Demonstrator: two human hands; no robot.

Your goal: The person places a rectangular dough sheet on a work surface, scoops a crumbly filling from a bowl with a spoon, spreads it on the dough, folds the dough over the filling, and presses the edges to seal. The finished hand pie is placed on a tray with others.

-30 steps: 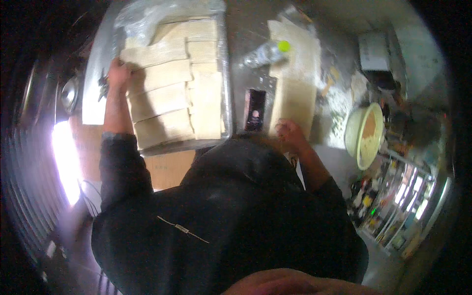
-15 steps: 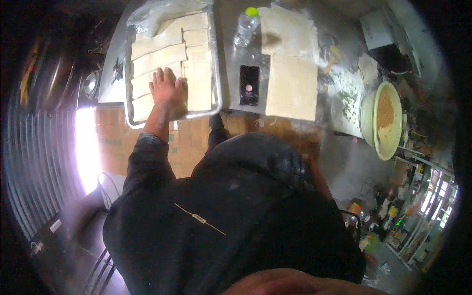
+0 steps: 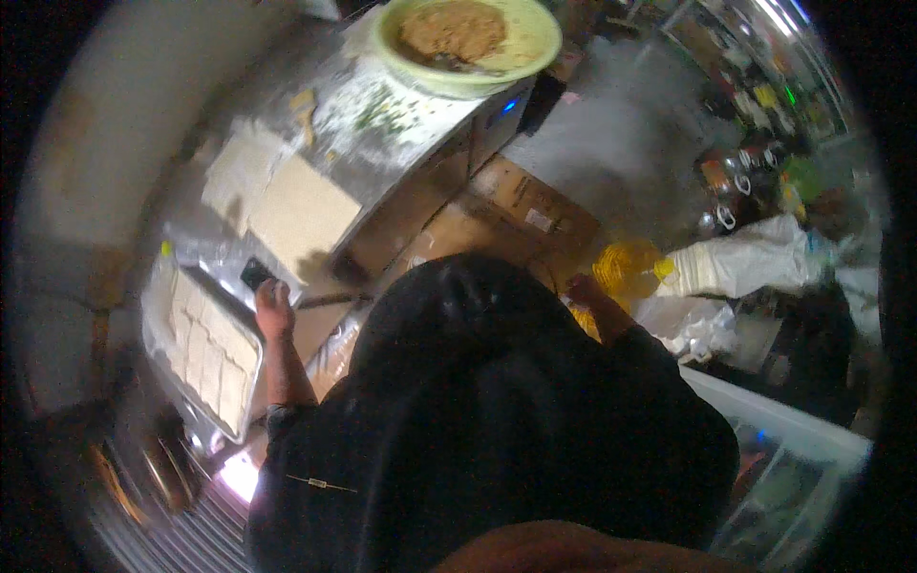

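Observation:
My left hand (image 3: 274,307) is at the table's near edge, right beside the near end of a black phone (image 3: 255,273). Its fingers look curled; blur hides what, if anything, is in them. To its left lies a metal tray (image 3: 212,420) lined with overlapping pale dough sheets (image 3: 210,353). Another flat dough sheet (image 3: 304,212) rests on the tabletop beyond the phone. My right hand (image 3: 583,288) hangs low at my right side, close in view to a large yellow bottle (image 3: 626,267). Smearing hides how its fingers are set, and I cannot tell whether it touches the bottle.
A pale green basin (image 3: 523,67) of brown filling stands at the table's far end. Flour and green bits (image 3: 382,113) are scattered before it. Flattened cardboard (image 3: 525,205) covers the floor beside the table. A white sack (image 3: 750,258) and a glass-topped cabinet (image 3: 793,415) are at my right.
The view has swung to the right. My left hand has come off the dough in the tray and is now beside the phone. My right hand has come into sight near the yellow bottle.

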